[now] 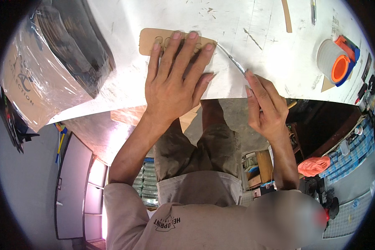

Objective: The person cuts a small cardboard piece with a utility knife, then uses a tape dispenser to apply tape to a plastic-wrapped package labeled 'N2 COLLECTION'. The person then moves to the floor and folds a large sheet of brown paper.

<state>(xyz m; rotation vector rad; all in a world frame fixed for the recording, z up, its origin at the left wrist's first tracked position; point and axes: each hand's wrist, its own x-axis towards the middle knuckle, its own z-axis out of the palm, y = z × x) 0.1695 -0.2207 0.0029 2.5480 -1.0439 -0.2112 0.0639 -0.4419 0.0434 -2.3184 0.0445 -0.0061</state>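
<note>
On the white table a tan piece of card (148, 39) with rounded corners lies flat, with rounded outlines marked along it. My left hand (175, 79) presses down on this card, fingers spread, covering much of its middle. A slim silver craft knife (236, 63) is pinched in my right hand (266, 104), just right of the card. Its narrow pointed end reaches the card's right corner, close to my left index fingertip. Whether the tip is cutting in cannot be made out.
Plastic-wrapped packages (41, 75) take up the table's left side. At the right stands a clear tape roll with an orange core (339, 68). A tan strip (287, 16) and a pen-like tool (313, 12) lie farther back. The table's near edge runs below my hands.
</note>
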